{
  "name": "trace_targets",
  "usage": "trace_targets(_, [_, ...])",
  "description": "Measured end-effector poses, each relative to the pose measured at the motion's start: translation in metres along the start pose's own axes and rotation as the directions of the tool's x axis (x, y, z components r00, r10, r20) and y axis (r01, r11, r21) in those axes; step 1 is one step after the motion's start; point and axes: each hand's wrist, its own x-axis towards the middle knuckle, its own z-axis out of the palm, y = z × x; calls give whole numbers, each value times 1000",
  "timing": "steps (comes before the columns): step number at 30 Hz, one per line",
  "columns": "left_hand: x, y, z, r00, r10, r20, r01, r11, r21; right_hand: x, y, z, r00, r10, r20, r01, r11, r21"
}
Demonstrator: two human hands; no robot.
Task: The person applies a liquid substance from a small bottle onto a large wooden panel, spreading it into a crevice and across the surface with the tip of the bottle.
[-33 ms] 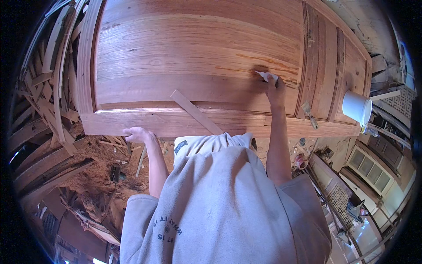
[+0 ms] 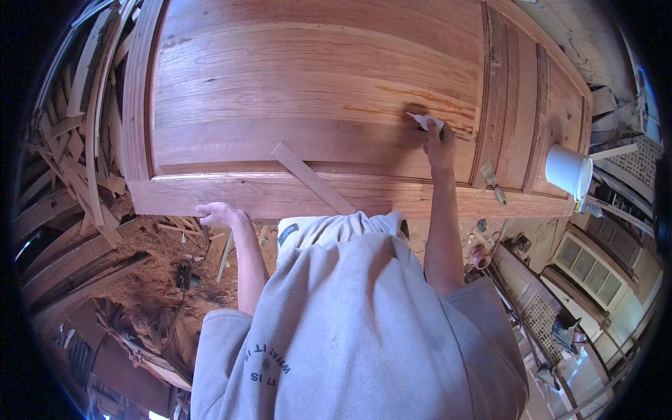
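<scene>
A large wooden panelled door (image 2: 280,77) lies flat in front of me. My right hand (image 2: 439,143) is closed around a small white squeeze bottle (image 2: 428,122), its thin nozzle pointing left, close to the door's broad panel. Amber, wet-looking streaks (image 2: 427,98) run along the grain just beyond the nozzle. At the door's near edge, toward the left, my left hand (image 2: 222,215) rests with fingers stretched out to the left; its underside is hidden. Between my hands a thin wooden strip (image 2: 311,176) lies slantwise across the near rail.
A putty knife (image 2: 493,183) lies on the near rail, right of my right forearm. Farther right stands a white bucket (image 2: 568,173) by the door's edge. Scrap wood (image 2: 84,133) is piled at the left, with shavings (image 2: 154,262) on the floor below.
</scene>
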Motion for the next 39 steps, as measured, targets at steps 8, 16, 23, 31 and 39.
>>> trace_targets(8, [-5,5,1,1000,-6,15,7,1000,-13,-38,-15,49,992,6,129,-5,1000,-10])
trace_targets(16, [5,-5,2,1000,9,6,-9,1000,-10,-38,-5,58,996,-64,61,72,988,-133])
trace_targets(23, [4,-5,1,1000,7,9,-7,1000,17,-33,11,55,995,-85,43,90,990,-109])
trace_targets(31, [3,-4,0,1000,21,22,-21,999,-29,-29,9,35,999,23,34,-20,996,-88])
trace_targets(39, [13,-12,2,1000,20,-2,-20,999,26,-24,5,10,998,57,-9,-58,994,-96])
